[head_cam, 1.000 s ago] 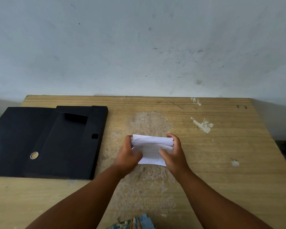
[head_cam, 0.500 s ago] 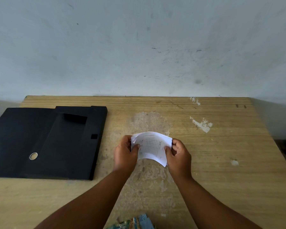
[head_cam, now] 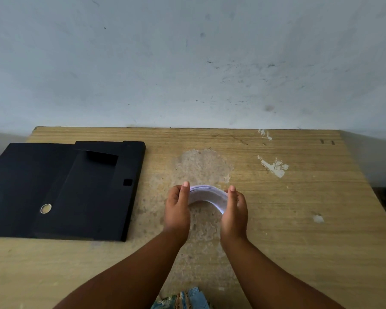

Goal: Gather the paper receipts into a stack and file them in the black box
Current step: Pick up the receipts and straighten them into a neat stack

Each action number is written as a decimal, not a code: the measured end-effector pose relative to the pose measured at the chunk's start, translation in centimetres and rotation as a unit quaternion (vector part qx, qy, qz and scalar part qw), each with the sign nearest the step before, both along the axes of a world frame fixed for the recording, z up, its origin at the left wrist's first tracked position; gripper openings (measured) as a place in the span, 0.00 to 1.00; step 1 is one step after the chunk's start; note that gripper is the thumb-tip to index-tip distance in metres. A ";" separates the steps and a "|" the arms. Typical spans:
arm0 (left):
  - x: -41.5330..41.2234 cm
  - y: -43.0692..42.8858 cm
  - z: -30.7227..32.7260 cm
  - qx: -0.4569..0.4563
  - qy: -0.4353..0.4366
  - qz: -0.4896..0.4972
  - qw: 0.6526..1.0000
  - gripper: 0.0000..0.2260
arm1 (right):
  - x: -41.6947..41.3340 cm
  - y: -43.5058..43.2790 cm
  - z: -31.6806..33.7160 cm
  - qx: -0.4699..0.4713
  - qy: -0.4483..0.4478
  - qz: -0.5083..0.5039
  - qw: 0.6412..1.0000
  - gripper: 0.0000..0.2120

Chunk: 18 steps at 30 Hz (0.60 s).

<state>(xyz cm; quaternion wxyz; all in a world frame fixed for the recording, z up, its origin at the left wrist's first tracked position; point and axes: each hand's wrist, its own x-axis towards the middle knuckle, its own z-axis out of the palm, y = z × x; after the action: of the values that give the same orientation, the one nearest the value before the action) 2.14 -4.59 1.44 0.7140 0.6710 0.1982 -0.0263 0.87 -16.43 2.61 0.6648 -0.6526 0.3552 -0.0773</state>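
Observation:
A white stack of paper receipts (head_cam: pixel 206 194) is bowed upward into an arch over the worn patch in the middle of the table. My left hand (head_cam: pixel 177 207) presses its left edge and my right hand (head_cam: pixel 234 210) presses its right edge, palms facing each other. The black box (head_cam: pixel 91 192) lies open and flat at the left side of the table, about a hand's width left of my left hand. Nothing is visible inside it.
The wooden table (head_cam: pixel 299 219) backs against a pale wall; its right edge runs down the right side. White paint chips (head_cam: pixel 274 167) mark the top. A patch of patterned blue cloth (head_cam: pixel 183 299) shows at the bottom.
The stack went from flat and facing me to squeezed edge-on into an arch. Both hands turned so the palms face inward and shifted slightly closer to me.

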 end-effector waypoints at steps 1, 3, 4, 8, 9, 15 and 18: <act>0.2 -0.2 0.0 0.001 0.012 0.004 1.000 0.16 | 0.2 0.0 0.0 -0.001 0.006 -0.009 1.000 0.12; 0.5 -0.4 0.2 0.001 0.027 0.009 1.000 0.16 | 0.6 0.0 -0.2 -0.001 0.015 -0.021 1.000 0.13; 0.6 -0.5 0.2 0.001 0.031 0.014 0.999 0.16 | 0.7 0.0 -0.3 -0.003 0.020 -0.026 0.999 0.14; 1.0 -0.5 0.2 0.008 0.046 0.023 0.999 0.17 | 1.1 -0.1 -0.8 -0.017 0.037 -0.034 0.999 0.14; 1.0 -0.4 0.2 0.002 0.050 0.024 0.998 0.17 | 1.2 -0.1 -0.8 -0.017 0.037 -0.035 0.999 0.15; 1.3 -0.3 0.5 -0.009 0.047 0.003 0.999 0.17 | 1.4 -0.5 -0.9 -0.019 0.029 -0.013 0.999 0.16; 1.2 0.4 0.6 -0.029 0.025 -0.063 0.997 0.18 | 0.9 -1.0 -0.5 0.021 -0.007 0.068 0.997 0.17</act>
<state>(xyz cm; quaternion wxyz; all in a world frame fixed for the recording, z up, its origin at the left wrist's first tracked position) 3.33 -4.18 2.08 0.7250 0.6601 0.1726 -0.0939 1.73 -17.39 2.09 0.6845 -0.6608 0.3066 -0.0290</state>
